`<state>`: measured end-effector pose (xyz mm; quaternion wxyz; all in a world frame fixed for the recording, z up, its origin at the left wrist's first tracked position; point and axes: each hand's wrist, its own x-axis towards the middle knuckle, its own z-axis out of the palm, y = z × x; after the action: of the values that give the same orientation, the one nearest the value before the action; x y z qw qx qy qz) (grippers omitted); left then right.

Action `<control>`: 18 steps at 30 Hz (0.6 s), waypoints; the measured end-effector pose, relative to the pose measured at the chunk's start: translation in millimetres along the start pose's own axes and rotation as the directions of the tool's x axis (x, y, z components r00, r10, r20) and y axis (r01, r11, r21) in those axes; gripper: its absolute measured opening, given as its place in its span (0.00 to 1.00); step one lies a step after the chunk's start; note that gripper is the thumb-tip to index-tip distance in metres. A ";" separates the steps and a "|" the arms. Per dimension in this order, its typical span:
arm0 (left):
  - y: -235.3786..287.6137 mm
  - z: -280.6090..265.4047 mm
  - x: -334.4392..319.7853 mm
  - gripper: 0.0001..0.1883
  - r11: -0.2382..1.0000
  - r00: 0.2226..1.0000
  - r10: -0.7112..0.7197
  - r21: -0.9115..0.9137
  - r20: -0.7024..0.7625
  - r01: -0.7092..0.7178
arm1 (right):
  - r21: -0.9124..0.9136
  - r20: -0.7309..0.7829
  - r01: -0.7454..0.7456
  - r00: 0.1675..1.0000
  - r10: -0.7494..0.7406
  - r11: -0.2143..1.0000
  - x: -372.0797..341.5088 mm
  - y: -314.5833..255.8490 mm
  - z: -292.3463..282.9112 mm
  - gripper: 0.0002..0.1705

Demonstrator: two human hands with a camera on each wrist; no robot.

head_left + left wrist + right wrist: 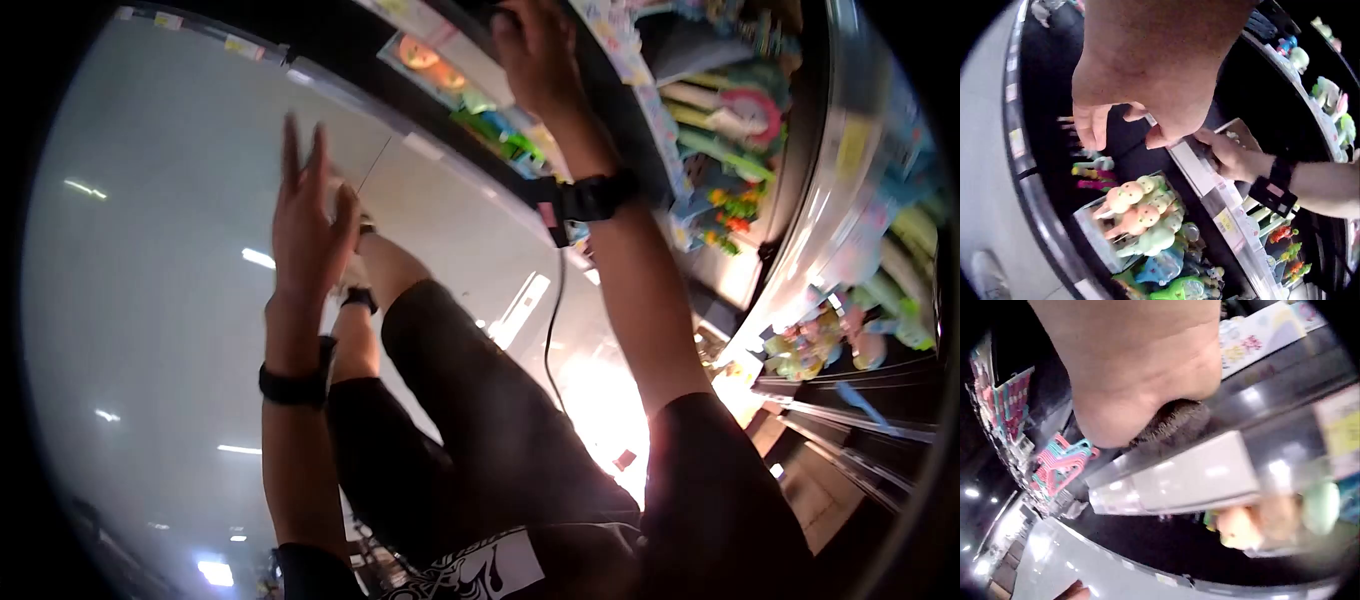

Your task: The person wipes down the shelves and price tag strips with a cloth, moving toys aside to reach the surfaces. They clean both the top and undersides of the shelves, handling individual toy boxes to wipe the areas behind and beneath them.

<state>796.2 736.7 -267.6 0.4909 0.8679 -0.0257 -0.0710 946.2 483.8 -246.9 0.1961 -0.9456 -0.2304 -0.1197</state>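
In the head view my left hand (312, 225) hangs over the floor side with fingers spread. The left wrist view shows that hand (1147, 94) above a dark lower shelf, fingers loosely bent around nothing, near peach and green round-headed toys (1141, 209) in a white box. My right hand (540, 65) reaches to the shelf; in the left wrist view it (1232, 156) is beside a small open box (1244, 134) at the shelf edge. A dark, bristly thing (1175, 422) lies under the right hand (1135, 381) in the right wrist view; the fingers are hidden, so their grip is unclear.
Shelf rails with price tags (1225, 222) curve past both hands. Colourful toys (735, 115) fill shelves at the right. Pink and teal hangers (1063, 462) hang farther off. A black cable (553, 330) trails from the right wrist. A shoe (988, 275) stands on the pale floor.
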 end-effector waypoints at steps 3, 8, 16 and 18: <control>-55.2 -49.4 -95.2 0.29 0.951 0.997 -0.040 0.308 0.073 0.016 | -0.150 -0.066 -0.334 0.943 0.327 0.931 -93.3 27.9 -51.1 0.14; -148.8 -122.9 -316.6 0.23 0.806 0.917 -0.399 0.468 -0.027 0.364 | -0.253 -0.103 -0.657 0.749 0.655 0.710 -297.8 106.9 -145.7 0.19; -61.7 0.6 -421.8 0.21 0.744 0.834 -0.549 0.419 -0.060 0.521 | -0.352 -0.202 -0.747 0.649 0.733 0.564 -428.3 179.0 -194.0 0.24; -31.0 54.6 -397.8 0.20 0.750 0.804 -0.592 0.328 -0.056 0.575 | -0.437 -0.119 -0.643 0.735 0.668 0.629 -406.6 165.6 -191.0 0.25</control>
<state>394.1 751.9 -282.9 0.2915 0.8994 0.2224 -0.2378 648.4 109.0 -257.2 -0.0047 -0.9853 0.1580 -0.0641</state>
